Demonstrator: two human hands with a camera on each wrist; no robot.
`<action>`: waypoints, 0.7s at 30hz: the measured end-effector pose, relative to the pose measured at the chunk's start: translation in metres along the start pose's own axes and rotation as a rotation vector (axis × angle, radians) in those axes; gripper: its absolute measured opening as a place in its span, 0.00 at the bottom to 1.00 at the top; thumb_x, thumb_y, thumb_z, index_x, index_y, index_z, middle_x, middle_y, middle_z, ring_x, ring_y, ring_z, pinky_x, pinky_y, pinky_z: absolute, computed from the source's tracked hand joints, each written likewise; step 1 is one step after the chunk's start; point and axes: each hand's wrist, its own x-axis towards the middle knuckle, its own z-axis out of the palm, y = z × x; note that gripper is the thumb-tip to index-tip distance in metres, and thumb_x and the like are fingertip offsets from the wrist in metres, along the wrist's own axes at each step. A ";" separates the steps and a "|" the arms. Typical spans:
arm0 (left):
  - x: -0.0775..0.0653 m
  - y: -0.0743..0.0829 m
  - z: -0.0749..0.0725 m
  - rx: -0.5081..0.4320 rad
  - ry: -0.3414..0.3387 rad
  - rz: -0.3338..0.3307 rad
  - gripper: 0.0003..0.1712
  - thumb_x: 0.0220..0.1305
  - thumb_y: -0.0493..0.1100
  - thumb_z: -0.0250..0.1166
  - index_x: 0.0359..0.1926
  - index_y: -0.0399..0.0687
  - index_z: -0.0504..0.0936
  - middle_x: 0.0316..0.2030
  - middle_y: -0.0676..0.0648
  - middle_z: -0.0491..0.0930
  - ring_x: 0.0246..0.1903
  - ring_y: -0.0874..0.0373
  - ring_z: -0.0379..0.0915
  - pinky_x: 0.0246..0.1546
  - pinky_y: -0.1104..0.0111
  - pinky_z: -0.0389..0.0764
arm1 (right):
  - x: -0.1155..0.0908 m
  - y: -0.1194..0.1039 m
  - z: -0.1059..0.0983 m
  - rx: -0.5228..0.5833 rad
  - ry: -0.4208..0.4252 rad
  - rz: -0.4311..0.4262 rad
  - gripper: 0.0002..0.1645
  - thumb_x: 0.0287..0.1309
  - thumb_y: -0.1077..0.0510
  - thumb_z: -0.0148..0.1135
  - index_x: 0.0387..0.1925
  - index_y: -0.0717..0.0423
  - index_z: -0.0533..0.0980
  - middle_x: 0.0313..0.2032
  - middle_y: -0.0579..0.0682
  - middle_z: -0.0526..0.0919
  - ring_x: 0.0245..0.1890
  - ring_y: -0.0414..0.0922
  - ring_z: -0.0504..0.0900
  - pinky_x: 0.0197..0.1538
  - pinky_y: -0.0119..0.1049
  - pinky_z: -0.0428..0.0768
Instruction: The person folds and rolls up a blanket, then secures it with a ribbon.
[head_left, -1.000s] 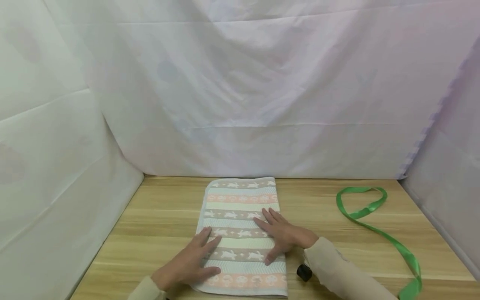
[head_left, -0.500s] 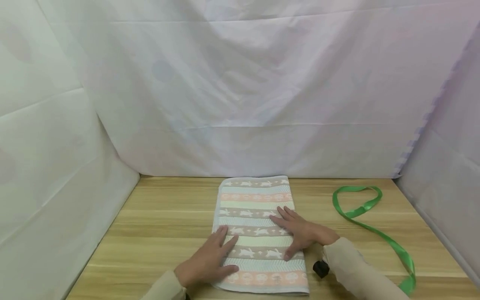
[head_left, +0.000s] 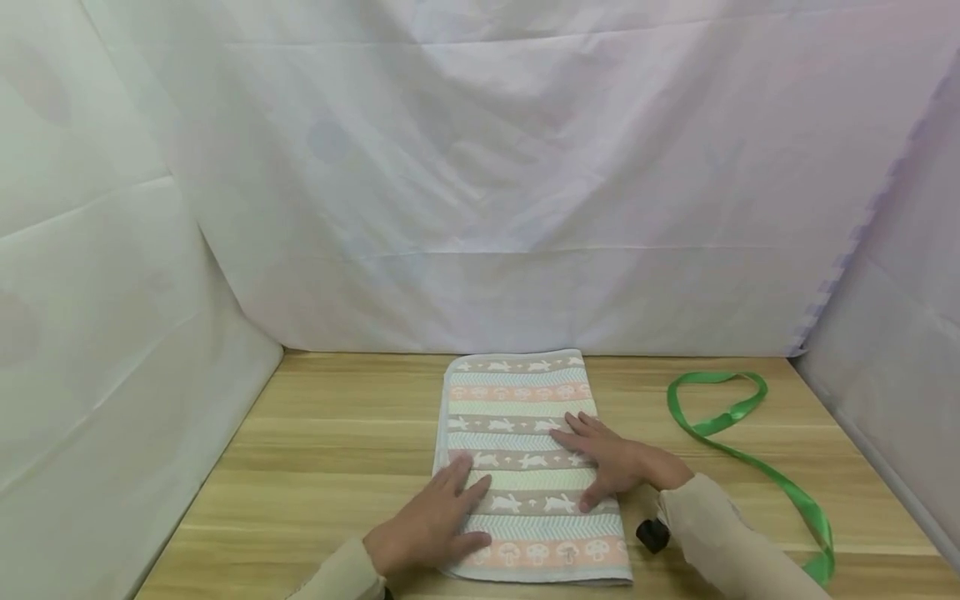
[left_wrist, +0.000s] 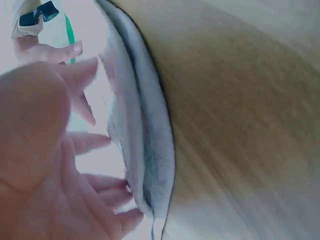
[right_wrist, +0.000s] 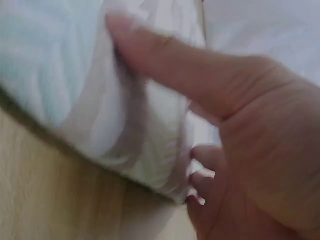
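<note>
A folded towel with pastel stripes, white rabbits and mushrooms lies flat on the wooden table, its long side running away from me. My left hand rests on its left edge with fingers spread. Across from it, my right hand presses on the towel near the right edge, fingers spread too. In the left wrist view, the layered edge of the towel shows beside the left fingertips. The right wrist view has the right thumb on the striped cloth; that view is a little blurred.
A green ribbon lies in a loose curve on the table, right of the right arm. White cloth hangs at the back and on both sides. A small black object sits at the right wrist.
The towel has slid to the right across the table, with both hands moving along on it. Its motion is smaller in the last half second. The ribbon stays in place.
</note>
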 end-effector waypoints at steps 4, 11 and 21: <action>-0.004 -0.001 0.000 0.034 -0.008 0.113 0.47 0.63 0.71 0.58 0.75 0.54 0.60 0.74 0.36 0.54 0.73 0.41 0.53 0.68 0.50 0.64 | -0.009 -0.012 0.002 -0.015 0.010 0.033 0.57 0.48 0.51 0.77 0.76 0.55 0.56 0.77 0.64 0.43 0.76 0.67 0.38 0.70 0.69 0.48; -0.012 -0.005 0.004 0.067 -0.005 0.226 0.55 0.54 0.77 0.60 0.76 0.59 0.56 0.74 0.43 0.54 0.71 0.48 0.56 0.67 0.52 0.67 | -0.028 -0.033 0.010 -0.052 -0.027 -0.016 0.44 0.59 0.53 0.68 0.74 0.52 0.60 0.76 0.63 0.52 0.75 0.63 0.48 0.69 0.64 0.57; -0.018 -0.011 -0.001 0.073 0.005 0.282 0.53 0.55 0.72 0.64 0.76 0.60 0.56 0.74 0.45 0.57 0.70 0.48 0.60 0.65 0.52 0.70 | -0.053 -0.043 0.027 -0.104 -0.018 -0.178 0.46 0.58 0.39 0.66 0.73 0.49 0.63 0.73 0.68 0.55 0.71 0.72 0.53 0.62 0.69 0.64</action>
